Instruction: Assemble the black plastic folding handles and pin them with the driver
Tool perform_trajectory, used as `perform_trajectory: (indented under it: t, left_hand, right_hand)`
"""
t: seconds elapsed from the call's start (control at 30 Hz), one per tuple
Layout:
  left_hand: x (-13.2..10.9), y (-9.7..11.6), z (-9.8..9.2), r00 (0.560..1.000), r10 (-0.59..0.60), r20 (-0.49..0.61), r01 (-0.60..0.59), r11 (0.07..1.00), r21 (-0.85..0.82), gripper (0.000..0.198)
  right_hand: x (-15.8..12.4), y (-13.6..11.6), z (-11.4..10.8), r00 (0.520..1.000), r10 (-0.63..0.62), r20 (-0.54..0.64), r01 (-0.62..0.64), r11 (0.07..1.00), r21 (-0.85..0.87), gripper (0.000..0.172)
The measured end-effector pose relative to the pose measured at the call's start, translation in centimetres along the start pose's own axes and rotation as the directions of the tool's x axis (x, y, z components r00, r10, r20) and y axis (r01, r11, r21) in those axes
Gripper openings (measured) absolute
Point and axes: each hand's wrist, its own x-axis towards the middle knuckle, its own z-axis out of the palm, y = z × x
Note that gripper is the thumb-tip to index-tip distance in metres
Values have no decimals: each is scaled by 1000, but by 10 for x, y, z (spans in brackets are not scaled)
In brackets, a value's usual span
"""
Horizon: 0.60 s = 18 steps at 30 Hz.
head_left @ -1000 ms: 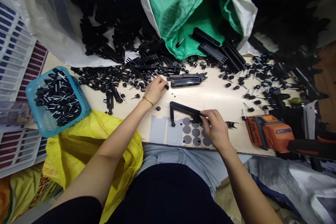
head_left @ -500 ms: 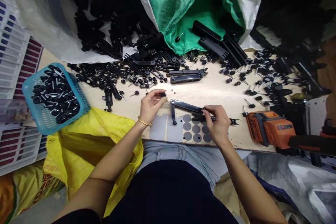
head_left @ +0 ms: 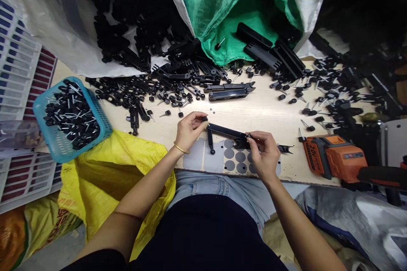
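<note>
My left hand (head_left: 188, 132) pinches a black-headed thumb screw (head_left: 204, 119) at the left joint of a long black bar (head_left: 226, 130). The screw's shank is hidden at the joint. From that joint a short black arm with a ball-shaped end (head_left: 210, 142) hangs toward me. My right hand (head_left: 264, 152) grips the bar's right end between thumb and fingers; a small dark piece shows at the fingertips, too small to name. Behind that hand lies a black part with a forked end (head_left: 285, 149), partly covered. Grey sheets with round cut-outs (head_left: 193, 160) lie below the bar.
A blue basket of thumb screws (head_left: 106, 125) stands left, above a yellow sack (head_left: 124, 152). An orange cordless power tool (head_left: 338, 159) lies right. Loose black arms (head_left: 127, 93) and screws (head_left: 318, 101) line the back, before white and green sacks (head_left: 222, 12).
My left hand has brought the thumb screw right and down onto the bar's left joint. The bar has tilted, its shine gone. My right hand keeps its grip; the whole view shifts slightly.
</note>
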Motion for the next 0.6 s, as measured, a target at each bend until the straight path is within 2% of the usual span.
perform_trajectory:
  t: [0.07, 0.13, 0.23, 0.3, 0.4, 0.5, 0.6]
  left_hand:
    - [-4, 4, 0, 999, 53, 11, -54, 995, 87, 20]
    - [-7, 9, 0, 984, 169, 57, -178, 958, 226, 15]
    - [-8, 14, -5, 910, 345, 228, -411, 816, 407, 11]
    - [-5, 14, -9, 869, 376, 322, -489, 751, 444, 10]
    - [4, 9, -15, 861, 320, 395, -482, 759, 437, 8]
    - [11, 10, -19, 866, 198, 458, -424, 777, 465, 9]
    - [15, 19, -17, 850, 82, 520, -424, 692, 583, 11]
  right_hand:
    - [0, 0, 1, 994, -113, -7, 112, 991, -73, 17]
    - [2, 0, 1, 978, -206, 23, 207, 967, -147, 17]
    - [4, 0, -2, 976, -217, 38, 220, 957, -187, 16]
    - [5, 1, -3, 970, -234, 59, 241, 950, -199, 17]
    - [5, 5, -5, 954, -279, 110, 297, 932, -210, 19]
    - [6, 10, -6, 950, -287, 120, 307, 929, -207, 15]
    - [8, 11, -3, 959, -252, 132, 275, 942, -194, 10]
